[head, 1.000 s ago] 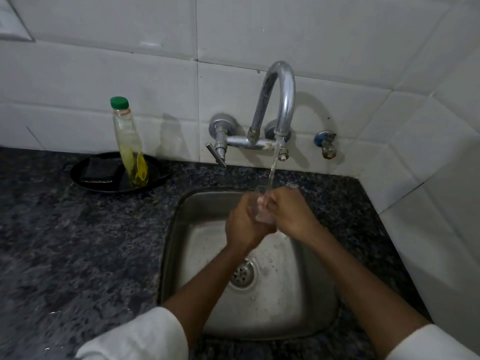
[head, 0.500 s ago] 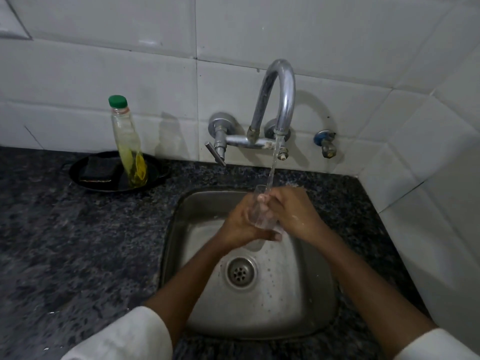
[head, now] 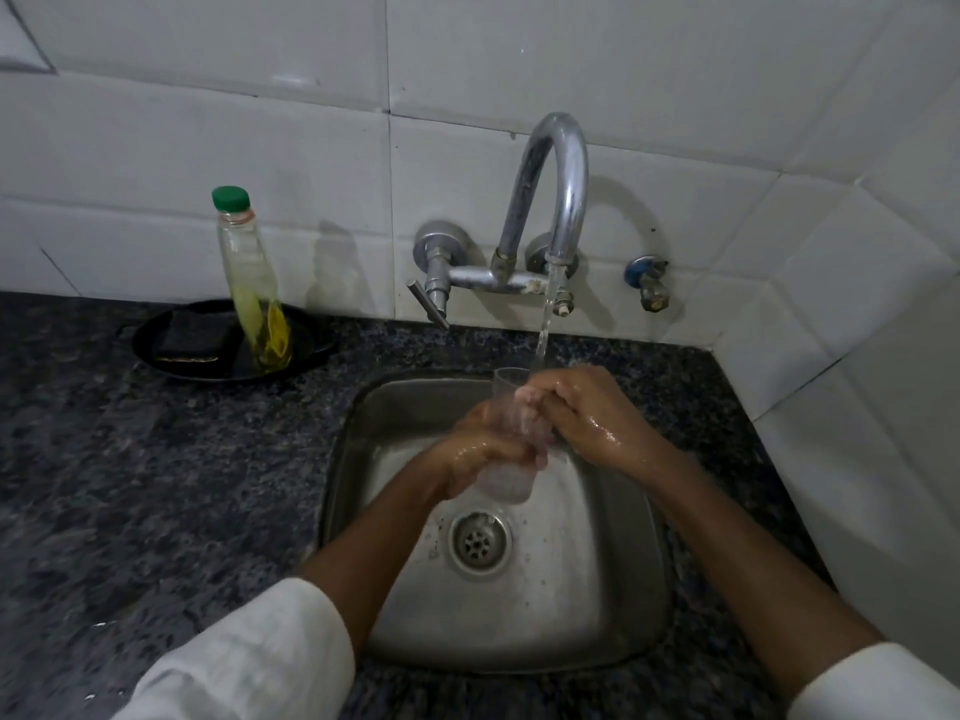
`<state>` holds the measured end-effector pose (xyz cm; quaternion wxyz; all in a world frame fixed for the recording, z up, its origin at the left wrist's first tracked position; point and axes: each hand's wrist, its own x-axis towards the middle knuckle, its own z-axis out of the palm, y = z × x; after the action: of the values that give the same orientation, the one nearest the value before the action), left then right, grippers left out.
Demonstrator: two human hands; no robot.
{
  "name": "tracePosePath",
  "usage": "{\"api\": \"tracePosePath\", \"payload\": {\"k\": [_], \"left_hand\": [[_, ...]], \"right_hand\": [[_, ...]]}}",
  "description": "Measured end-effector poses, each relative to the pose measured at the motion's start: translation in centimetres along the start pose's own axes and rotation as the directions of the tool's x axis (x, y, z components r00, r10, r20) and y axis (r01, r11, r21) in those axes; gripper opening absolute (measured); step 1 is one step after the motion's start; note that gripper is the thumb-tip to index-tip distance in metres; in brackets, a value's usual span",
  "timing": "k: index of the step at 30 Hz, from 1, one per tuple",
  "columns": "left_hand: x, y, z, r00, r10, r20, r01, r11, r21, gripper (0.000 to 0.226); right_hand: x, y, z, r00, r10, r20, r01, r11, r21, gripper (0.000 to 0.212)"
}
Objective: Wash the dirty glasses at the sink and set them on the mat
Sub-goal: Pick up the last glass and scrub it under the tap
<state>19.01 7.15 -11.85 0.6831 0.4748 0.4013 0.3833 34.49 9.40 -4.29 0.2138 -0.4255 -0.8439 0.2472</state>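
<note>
Since a moment ago our left hand (head: 480, 454) has slid lower down the glass (head: 511, 439), so more of the rim now shows above our fingers. That hand is wrapped around the lower half of the glass, holding it; the right hand (head: 587, 413) is closed over the upper part, with its fingertips (head: 530, 394) curled at the rim, seemingly rubbing it.

The glass sits between both hands, over the sink (head: 363, 439). Its long axis is tilted, mouth up and away from us, base down towards the drain (head: 479, 543). Water from the tap (head: 561, 200) falls right at the mouth.

We judge the left hand better placed to carry it off. No mat is in view; on the bench (head: 156, 485) to the left stands a soap bottle (head: 254, 288) in a black dish (head: 156, 350).
</note>
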Motion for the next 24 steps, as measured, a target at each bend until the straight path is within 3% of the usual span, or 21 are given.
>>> {"api": "tracePosePath", "payload": {"k": [2,4,6,7,9,10,11,13,14,16,18,20,22,24], "left_hand": [[0.4,-0.7,1.8,0.94,0.055,-0.336,0.011,0.981,0.192,0.063],[0.4,-1.6,2.7,0.871,0.173,-0.459,-0.006,0.94,0.341,0.072],[-0.2,-0.5,1.7,0.938,0.104,-0.331,-0.018,0.968,0.251,0.07],[-0.4,0.0,0.6,0.979,0.023,-0.204,0.011,0.986,0.168,0.066],[-0.6,1.0,-0.8,0.998,-0.062,0.028,0.061,0.997,0.053,0.053],[-0.5,0.9,-0.6,0.998,-0.067,0.022,0.066,0.996,0.067,0.049],[-0.2,0.6,0.0,0.995,-0.055,-0.077,0.064,0.99,0.122,0.049],[0.2,-0.2,1.7,0.93,0.055,-0.364,0.051,0.96,0.274,0.06],[0.3,-0.7,2.3,0.907,0.121,-0.403,0.013,0.949,0.314,0.067],[0.1,-1.2,2.0,0.95,0.11,-0.292,-0.037,0.969,0.245,0.075],[-0.6,-0.7,0.1,0.998,-0.028,-0.056,0.033,0.996,0.081,0.067],[-0.8,-0.9,-1.0,0.988,-0.116,0.103,0.12,0.992,-0.04,0.054],[-0.8,-1.1,0.4,0.987,-0.132,-0.09,0.137,0.989,0.05,0.051],[-0.5,-1.5,2.2,0.925,-0.045,-0.378,0.142,0.962,0.232,0.059]], "right_hand": [[0.6,-0.2,0.3,0.997,0.074,-0.006,-0.075,0.99,-0.118,0.03],[0.5,-0.4,0.7,0.991,0.129,-0.028,-0.132,0.981,-0.142,0.032],[0.2,-0.6,0.5,0.995,0.069,-0.073,-0.075,0.994,-0.084,0.033],[-0.1,-0.7,0.2,0.997,0.012,-0.081,-0.016,0.999,-0.051,0.03],[-0.4,-0.6,-0.2,0.997,-0.049,-0.066,0.049,0.999,-0.015,0.03],[-0.4,-0.4,0.0,0.998,-0.028,-0.061,0.027,0.999,-0.023,0.032],[-0.2,-0.1,0.2,0.997,0.018,-0.073,-0.022,0.999,-0.043,0.033],[0.3,-0.2,0.9,0.981,0.141,-0.136,-0.153,0.985,-0.078,0.031],[0.4,-0.2,1.1,0.97,0.185,-0.16,-0.199,0.977,-0.073,0.029],[0.2,0.0,0.9,0.976,0.15,-0.157,-0.157,0.987,-0.031,0.031],[-0.4,0.0,0.3,0.993,0.01,-0.121,-0.01,1.0,-0.001,0.035],[-0.8,-0.3,0.4,0.994,-0.038,-0.1,0.04,0.999,0.021,0.039],[-0.3,-0.2,1.1,0.992,0.043,-0.122,-0.044,0.999,0.001,0.038],[0.2,0.1,1.6,0.969,0.176,-0.173,-0.184,0.982,-0.035,0.036]]}}
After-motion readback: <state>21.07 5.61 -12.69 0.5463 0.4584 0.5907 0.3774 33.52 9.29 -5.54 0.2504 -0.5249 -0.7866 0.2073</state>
